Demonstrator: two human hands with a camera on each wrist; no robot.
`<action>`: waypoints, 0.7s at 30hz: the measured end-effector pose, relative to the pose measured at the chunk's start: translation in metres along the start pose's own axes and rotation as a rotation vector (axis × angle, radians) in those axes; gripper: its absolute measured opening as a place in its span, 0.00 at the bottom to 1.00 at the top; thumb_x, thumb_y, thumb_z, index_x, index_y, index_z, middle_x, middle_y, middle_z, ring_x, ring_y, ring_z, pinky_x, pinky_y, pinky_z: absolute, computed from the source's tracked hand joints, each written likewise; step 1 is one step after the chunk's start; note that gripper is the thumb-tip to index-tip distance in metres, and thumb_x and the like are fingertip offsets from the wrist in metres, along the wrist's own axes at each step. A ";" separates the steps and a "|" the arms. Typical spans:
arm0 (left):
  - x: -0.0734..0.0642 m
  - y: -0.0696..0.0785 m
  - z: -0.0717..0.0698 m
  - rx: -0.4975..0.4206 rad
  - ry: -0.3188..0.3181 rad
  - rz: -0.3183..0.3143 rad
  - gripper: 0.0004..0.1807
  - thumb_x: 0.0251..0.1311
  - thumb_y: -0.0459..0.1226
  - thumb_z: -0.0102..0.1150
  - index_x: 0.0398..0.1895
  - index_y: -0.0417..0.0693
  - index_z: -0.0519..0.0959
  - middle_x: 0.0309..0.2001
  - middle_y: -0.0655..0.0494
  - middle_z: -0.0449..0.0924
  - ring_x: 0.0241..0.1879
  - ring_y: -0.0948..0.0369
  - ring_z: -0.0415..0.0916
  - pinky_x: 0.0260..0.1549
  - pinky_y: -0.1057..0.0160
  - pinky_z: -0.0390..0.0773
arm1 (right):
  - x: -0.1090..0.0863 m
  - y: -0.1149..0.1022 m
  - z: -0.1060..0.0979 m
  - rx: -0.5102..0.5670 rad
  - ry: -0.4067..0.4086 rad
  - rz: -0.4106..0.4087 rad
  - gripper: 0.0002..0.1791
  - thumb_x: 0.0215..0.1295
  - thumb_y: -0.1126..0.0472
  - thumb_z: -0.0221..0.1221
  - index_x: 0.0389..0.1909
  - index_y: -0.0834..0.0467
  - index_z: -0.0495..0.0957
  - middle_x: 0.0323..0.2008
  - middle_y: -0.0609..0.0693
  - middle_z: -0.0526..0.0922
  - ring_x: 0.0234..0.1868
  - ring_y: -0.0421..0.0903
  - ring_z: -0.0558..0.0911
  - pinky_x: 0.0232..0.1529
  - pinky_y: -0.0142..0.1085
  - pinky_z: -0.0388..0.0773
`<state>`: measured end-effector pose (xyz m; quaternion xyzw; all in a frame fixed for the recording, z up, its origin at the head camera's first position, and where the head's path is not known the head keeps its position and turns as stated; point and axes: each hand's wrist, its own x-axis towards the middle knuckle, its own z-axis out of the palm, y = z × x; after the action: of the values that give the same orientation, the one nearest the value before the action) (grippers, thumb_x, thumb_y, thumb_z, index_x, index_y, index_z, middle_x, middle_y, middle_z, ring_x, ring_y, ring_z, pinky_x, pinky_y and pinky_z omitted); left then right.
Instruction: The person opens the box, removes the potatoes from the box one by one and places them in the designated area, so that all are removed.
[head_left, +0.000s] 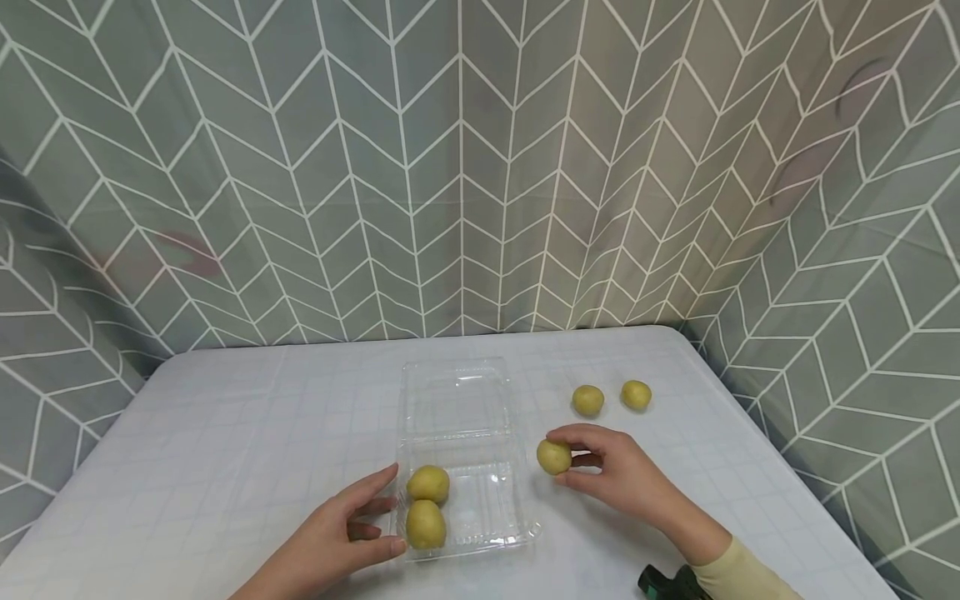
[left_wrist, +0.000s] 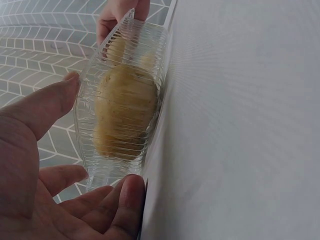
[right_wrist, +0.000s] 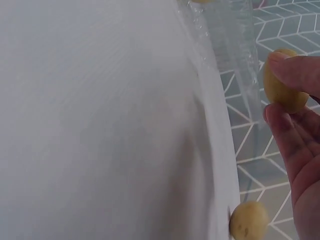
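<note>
My right hand (head_left: 611, 471) pinches a small yellow potato (head_left: 553, 457) between thumb and fingers, beside the container's right edge. In the right wrist view that potato (right_wrist: 285, 82) shows held above the table. A clear plastic clamshell container (head_left: 487, 500) lies with its lid laid back toward the far side. Two potatoes, one at the front (head_left: 426, 525) and one behind it (head_left: 428, 484), sit along the left side of its base. My left hand (head_left: 341, 529) rests at the container's left wall, thumb and fingers spread along it. Through the ribbed wall, a potato (left_wrist: 125, 110) shows in the left wrist view.
Two more potatoes lie on the table at the right, one nearer the container (head_left: 588, 401) and another farther right (head_left: 636, 395). A dark object (head_left: 671, 583) is partly visible by the right sleeve. A patterned curtain (head_left: 480, 167) stands behind the white-covered table (head_left: 262, 442).
</note>
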<state>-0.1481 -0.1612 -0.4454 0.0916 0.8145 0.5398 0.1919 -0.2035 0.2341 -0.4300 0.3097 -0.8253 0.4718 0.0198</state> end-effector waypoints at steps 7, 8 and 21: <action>0.001 -0.001 0.000 -0.009 -0.003 -0.012 0.49 0.54 0.49 0.73 0.77 0.52 0.59 0.65 0.41 0.69 0.50 0.53 0.77 0.45 0.59 0.81 | -0.006 0.006 -0.004 -0.001 0.030 0.036 0.24 0.56 0.63 0.73 0.55 0.58 0.80 0.52 0.51 0.82 0.49 0.48 0.83 0.47 0.39 0.82; 0.000 -0.001 0.000 -0.009 -0.003 -0.012 0.49 0.54 0.49 0.73 0.77 0.52 0.59 0.65 0.41 0.69 0.50 0.53 0.77 0.45 0.59 0.81 | -0.007 0.007 -0.004 -0.001 0.033 0.044 0.24 0.56 0.63 0.73 0.55 0.59 0.80 0.52 0.51 0.82 0.49 0.48 0.83 0.47 0.39 0.82; -0.001 0.001 0.001 -0.006 0.007 -0.040 0.50 0.53 0.50 0.74 0.77 0.53 0.59 0.65 0.41 0.70 0.49 0.52 0.77 0.46 0.54 0.81 | -0.013 0.018 -0.007 0.031 0.050 0.147 0.25 0.54 0.65 0.73 0.54 0.60 0.80 0.52 0.54 0.81 0.48 0.46 0.84 0.48 0.35 0.81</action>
<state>-0.1472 -0.1604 -0.4441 0.0731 0.8152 0.5385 0.2002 -0.2042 0.2530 -0.4446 0.2367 -0.8375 0.4925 0.0010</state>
